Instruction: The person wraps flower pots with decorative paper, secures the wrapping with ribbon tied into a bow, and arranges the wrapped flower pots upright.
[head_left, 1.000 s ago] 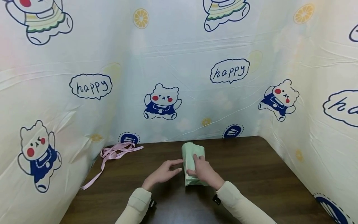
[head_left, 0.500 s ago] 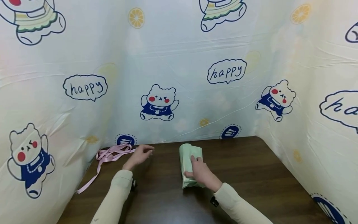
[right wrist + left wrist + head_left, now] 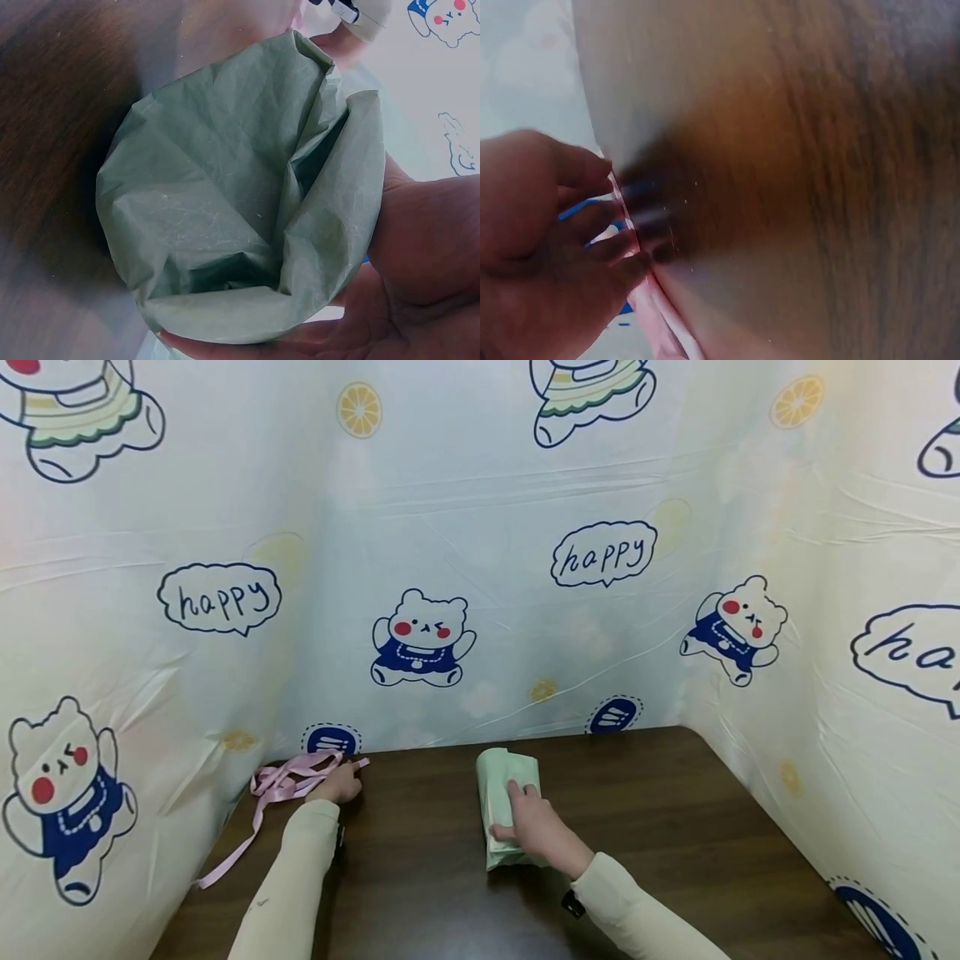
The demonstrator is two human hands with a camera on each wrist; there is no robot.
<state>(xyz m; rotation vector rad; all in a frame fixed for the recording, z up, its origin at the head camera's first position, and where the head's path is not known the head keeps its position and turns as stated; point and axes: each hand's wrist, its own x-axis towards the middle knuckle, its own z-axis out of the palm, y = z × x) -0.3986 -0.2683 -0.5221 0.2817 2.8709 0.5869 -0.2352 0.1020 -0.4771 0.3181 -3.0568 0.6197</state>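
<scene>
A bundle wrapped in pale green paper [image 3: 495, 785] stands on the table, its near end showing folded flaps [image 3: 217, 225] in the right wrist view. My right hand [image 3: 543, 831] grips it from the right, the thumb toward me and the fingers across it. A tangled pink ribbon [image 3: 281, 785] lies at the back left, one tail running toward the left edge. Over its right part, my left hand [image 3: 336, 783] has curled fingers pinching the ribbon, and a short end sticks out past them. Fingertips [image 3: 634, 266] meet the ribbon [image 3: 660, 315] in the left wrist view.
The dark wooden table [image 3: 420, 877] is enclosed by a pale printed curtain [image 3: 450, 527] at the back and both sides. Its back edge runs just behind the ribbon and the bundle.
My left hand has left the green bundle's side, moved left and back to the ribbon, and taken hold there. The right hand has stayed on the bundle. The view has shifted slightly.
</scene>
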